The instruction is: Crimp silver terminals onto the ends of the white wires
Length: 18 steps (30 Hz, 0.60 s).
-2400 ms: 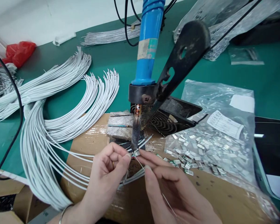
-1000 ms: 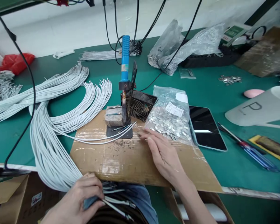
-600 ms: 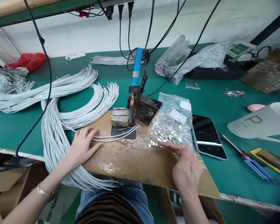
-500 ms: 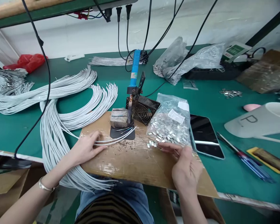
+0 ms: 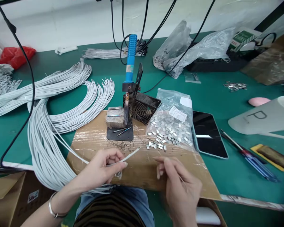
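My left hand [image 5: 103, 167] is closed on a few white wires [image 5: 130, 155] whose stripped ends point right, over the cardboard sheet [image 5: 142, 164]. My right hand [image 5: 177, 183] hovers just right of them with fingers curled in a pinch; what it holds is too small to make out. Loose small metal terminals [image 5: 156, 145] lie on the cardboard beyond my right hand, spilling from a clear bag [image 5: 174, 118]. A blue-handled soldering iron [image 5: 129, 69] stands tip-down in its black stand [image 5: 120, 134] behind both hands.
Bundles of white wires [image 5: 49, 126] curve across the green bench at left. A small black fan [image 5: 142, 110] sits behind the stand. A dark tablet [image 5: 208, 134], blue screwdrivers [image 5: 253, 157] and a white cone [image 5: 262, 116] lie at right. Plastic bags [image 5: 191, 47] sit at the back.
My left hand lifted a few wires off the cardboard and pulled them toward me. My right hand drew back from the terminals and closed into a pinch. The camera tilted down slightly.
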Motion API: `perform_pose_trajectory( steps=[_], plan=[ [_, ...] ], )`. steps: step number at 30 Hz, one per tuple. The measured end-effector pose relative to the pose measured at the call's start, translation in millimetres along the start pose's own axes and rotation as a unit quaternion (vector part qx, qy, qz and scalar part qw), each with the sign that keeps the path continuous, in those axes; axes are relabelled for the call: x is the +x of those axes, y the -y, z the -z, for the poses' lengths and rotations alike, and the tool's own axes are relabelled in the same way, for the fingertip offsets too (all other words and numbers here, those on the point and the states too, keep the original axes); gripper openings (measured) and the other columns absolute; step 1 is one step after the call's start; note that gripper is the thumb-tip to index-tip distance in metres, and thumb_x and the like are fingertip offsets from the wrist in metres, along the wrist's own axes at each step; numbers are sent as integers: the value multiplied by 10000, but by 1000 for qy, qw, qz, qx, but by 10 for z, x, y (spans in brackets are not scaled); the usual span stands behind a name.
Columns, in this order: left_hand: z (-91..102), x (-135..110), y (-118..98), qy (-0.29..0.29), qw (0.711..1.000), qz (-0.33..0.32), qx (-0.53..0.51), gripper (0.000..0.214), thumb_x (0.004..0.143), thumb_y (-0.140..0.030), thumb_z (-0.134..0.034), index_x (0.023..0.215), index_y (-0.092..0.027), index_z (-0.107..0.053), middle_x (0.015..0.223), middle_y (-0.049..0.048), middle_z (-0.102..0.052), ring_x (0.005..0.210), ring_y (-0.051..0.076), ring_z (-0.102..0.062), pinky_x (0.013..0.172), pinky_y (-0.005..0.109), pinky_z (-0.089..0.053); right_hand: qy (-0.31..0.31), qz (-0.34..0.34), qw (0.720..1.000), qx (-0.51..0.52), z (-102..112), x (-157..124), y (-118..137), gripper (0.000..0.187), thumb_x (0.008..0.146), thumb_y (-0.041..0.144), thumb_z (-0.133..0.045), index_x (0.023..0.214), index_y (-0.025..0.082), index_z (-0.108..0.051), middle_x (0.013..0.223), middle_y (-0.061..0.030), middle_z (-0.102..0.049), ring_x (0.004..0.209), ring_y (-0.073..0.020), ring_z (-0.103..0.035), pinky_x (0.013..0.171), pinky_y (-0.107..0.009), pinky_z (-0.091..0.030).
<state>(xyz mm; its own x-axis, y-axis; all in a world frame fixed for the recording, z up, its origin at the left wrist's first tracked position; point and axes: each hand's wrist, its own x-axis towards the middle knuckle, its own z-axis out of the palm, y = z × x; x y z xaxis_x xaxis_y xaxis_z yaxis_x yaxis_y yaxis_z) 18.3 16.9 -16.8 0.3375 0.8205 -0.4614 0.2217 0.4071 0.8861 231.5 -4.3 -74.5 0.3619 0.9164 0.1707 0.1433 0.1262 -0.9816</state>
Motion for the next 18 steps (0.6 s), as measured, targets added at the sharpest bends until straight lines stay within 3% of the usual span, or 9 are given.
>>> perform_pose_trajectory(
  steps=[4, 7, 11, 15, 18],
  plan=[
    [16, -48, 52, -3, 999, 23, -42, 344, 859, -472, -777, 821, -176, -606, 618, -81, -495, 448, 59, -340, 407, 196, -236, 102, -43, 993, 48, -205, -79, 154, 148, 919, 362, -755, 950, 239, -832, 707, 4, -626, 550, -113, -541, 501, -240, -433],
    [47, -90, 68, 1, 999, 13, -34, 327, 886, -450, -766, 817, -170, -612, 571, -98, -449, 474, 64, -310, 435, 198, -213, 150, -64, 985, 64, -335, -5, 212, 126, 867, 352, -804, 905, 237, -843, 709, 2, -637, 527, -109, -519, 479, -236, -427],
    [90, -97, 122, -21, 997, 3, -71, 417, 861, -545, -776, 835, -170, -593, 605, -86, -501, 435, 47, -347, 425, 192, -232, 162, -92, 980, 75, -400, 47, 228, 147, 864, 330, -807, 769, 218, -819, 656, 7, -619, 522, -106, -500, 485, -230, -422],
    [38, -122, 115, -54, 992, -24, -108, 404, 946, -578, -674, 891, -202, -538, 651, -31, -633, 549, 126, -621, 552, 232, -452, 185, -111, 973, 86, -439, -36, 257, 135, 833, 297, -830, 720, 222, -830, 628, 2, -628, 544, -115, -534, 498, -224, -419],
    [-43, -157, 67, -54, 992, -38, -108, 363, 1007, -553, -604, 918, -210, -525, 643, -47, -588, 553, 102, -537, 554, 217, -409, 187, -118, 970, 96, -488, -95, 281, 139, 829, 266, -831, 697, 225, -827, 625, 1, -627, 575, -120, -557, 518, -217, -421]
  ],
)
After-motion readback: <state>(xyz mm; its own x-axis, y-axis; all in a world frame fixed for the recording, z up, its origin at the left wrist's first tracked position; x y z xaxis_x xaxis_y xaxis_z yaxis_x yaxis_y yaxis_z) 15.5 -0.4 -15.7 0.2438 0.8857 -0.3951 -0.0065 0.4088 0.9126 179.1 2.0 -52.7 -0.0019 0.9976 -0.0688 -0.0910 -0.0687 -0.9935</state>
